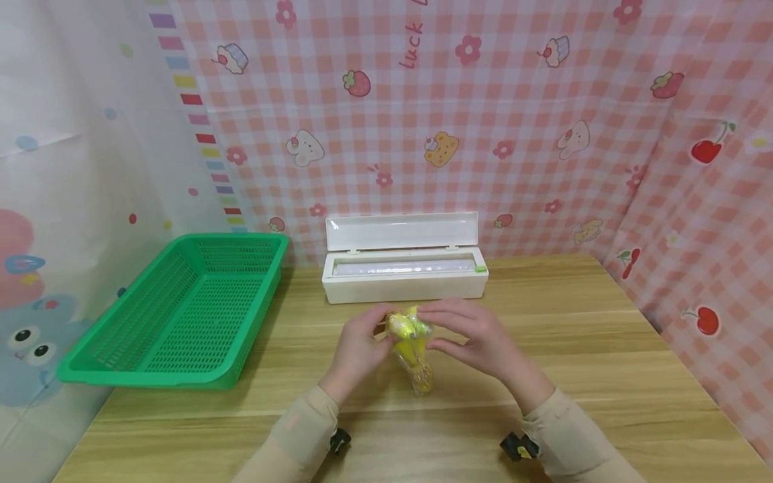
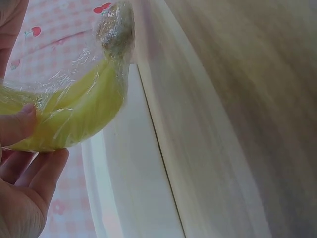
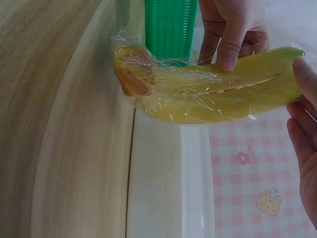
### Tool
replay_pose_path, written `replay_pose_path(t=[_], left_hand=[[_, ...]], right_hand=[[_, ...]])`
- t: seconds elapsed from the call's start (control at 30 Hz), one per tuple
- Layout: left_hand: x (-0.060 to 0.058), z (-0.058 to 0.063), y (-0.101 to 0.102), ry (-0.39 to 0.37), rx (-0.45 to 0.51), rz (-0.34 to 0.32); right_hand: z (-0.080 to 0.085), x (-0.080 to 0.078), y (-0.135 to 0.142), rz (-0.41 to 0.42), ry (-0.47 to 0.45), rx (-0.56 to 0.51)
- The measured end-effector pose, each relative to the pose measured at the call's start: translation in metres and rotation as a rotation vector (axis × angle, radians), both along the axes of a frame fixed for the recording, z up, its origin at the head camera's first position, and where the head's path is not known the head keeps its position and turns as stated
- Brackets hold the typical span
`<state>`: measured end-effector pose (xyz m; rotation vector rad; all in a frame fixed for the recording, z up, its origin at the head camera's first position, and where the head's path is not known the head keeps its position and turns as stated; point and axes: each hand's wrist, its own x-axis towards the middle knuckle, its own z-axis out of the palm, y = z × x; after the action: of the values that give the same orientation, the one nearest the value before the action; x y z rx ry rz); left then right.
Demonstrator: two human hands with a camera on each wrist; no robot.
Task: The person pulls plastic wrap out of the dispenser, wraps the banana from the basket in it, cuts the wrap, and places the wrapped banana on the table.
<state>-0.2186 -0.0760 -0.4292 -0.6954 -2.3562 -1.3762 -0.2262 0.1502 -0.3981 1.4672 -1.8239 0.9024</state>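
A small bunch of yellow bananas (image 1: 408, 342), wrapped in clear plastic film, is held up over the table between both hands. Its brown stem end hangs toward the person. My left hand (image 1: 360, 342) grips it from the left side, thumb on the near face and fingers behind. From the right, my right hand (image 1: 474, 335) pinches the greenish tip end between thumb and fingers. In the right wrist view the film clings closely to the bananas (image 3: 213, 96), bunched around the stem. Loose film wrinkles show along the bananas (image 2: 84, 106) in the left wrist view.
Behind the hands stands a white cling film dispenser (image 1: 404, 288), lid raised, with a roll inside. A green plastic basket (image 1: 241, 362) sits at the left of the wooden table (image 1: 580, 349). Checked cloth (image 1: 386, 121) hangs along the back and right.
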Motion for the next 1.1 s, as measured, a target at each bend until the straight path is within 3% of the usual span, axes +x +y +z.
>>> replay_pose_path(t=[0.23, 0.53, 0.63, 0.8, 0.87, 0.97, 1.1], left_hand=[[0.002, -0.002, 0.004, 0.030, -0.015, -0.042], [0.005, 0.002, 0.003, 0.093, -0.138, -0.028], [0.011, 0.007, -0.002, 0.210, -0.146, 0.014], [0.015, 0.012, -0.006, 0.577, -0.107, 0.059], [0.016, 0.014, -0.005, 0.685, -0.095, 0.058], [0.019, 0.016, -0.001, 0.758, -0.087, 0.048], [0.020, 0.019, 0.004, 0.777, -0.097, 0.044]], right_hand=[[-0.006, 0.000, 0.000, -0.104, 0.031, 0.099], [-0.006, 0.000, 0.003, -0.179, 0.049, 0.084], [-0.004, 0.000, 0.005, -0.205, 0.054, 0.075], [-0.002, 0.000, 0.007, -0.249, 0.060, 0.047], [-0.001, 0.000, 0.007, -0.261, 0.060, 0.041], [0.000, 0.000, 0.007, -0.270, 0.068, 0.038], [0.001, 0.001, 0.006, -0.263, 0.085, 0.053]])
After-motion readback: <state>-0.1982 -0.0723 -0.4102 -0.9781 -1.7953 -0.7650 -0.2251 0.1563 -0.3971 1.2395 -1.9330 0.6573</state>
